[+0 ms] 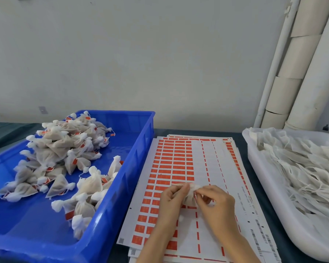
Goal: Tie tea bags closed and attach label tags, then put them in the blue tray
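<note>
Dark tabletop (287, 247) w/ white sheet of red-orange label stickers (179, 160) under both hands: left hand (172, 198) & right hand (215, 204), fingers curled, pinch a small white mesh tea bag (190, 199) btwn them, tying prob. underway; next calls for a tag, then the blue plastic tray (141, 149).
</note>
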### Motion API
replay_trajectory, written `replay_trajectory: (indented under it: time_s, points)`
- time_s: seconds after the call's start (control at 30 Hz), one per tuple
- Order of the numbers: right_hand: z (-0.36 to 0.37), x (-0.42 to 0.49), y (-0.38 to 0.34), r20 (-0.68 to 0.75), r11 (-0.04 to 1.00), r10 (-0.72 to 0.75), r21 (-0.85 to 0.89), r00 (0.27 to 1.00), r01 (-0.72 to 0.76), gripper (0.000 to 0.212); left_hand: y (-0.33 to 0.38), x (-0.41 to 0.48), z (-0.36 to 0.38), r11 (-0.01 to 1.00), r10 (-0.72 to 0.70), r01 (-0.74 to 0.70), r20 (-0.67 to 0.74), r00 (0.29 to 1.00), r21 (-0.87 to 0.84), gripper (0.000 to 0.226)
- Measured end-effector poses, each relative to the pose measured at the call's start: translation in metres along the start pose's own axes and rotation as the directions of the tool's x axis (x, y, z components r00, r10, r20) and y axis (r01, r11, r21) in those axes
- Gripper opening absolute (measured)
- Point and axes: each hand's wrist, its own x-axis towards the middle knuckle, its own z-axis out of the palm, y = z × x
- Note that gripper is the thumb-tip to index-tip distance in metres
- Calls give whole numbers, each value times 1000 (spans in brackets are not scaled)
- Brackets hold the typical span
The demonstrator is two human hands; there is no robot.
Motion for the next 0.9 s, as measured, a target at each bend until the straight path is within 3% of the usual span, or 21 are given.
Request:
replay_trajectory:
  time_s: [0.3,0.43,0.53,0.6,0.73,0.9]
  points:
    - [-5,0,3,15,1000,-6,-17,1000,6,28,5,-5,-1,1000,14,-14,32,999,-5,20]
    - [-3,-4,5,46,999,33,-17,998,-32,27,7,-3,-7,994,-93,99,112,989,-50,23]
    - [-6,-4,4,10,1000,14,-13,1000,-14,26,10,-4,-9,999,-12,16,127,992,-28,13]
    - [-9,-2,3,-23,1000,-1,-3,1000,1,28,10,-7,-9,999,41,-35,159,986,-37,18]
    - [-13,-1,-2,-61,995,-85,43,995,87,28,7,-5,-7,998,16,-7,133,991,-70,7]
    - [-10,-4,-5,18,993,-112,50,994,111,33,4,-2,-6,999,-24,29,140,990,-33,24]
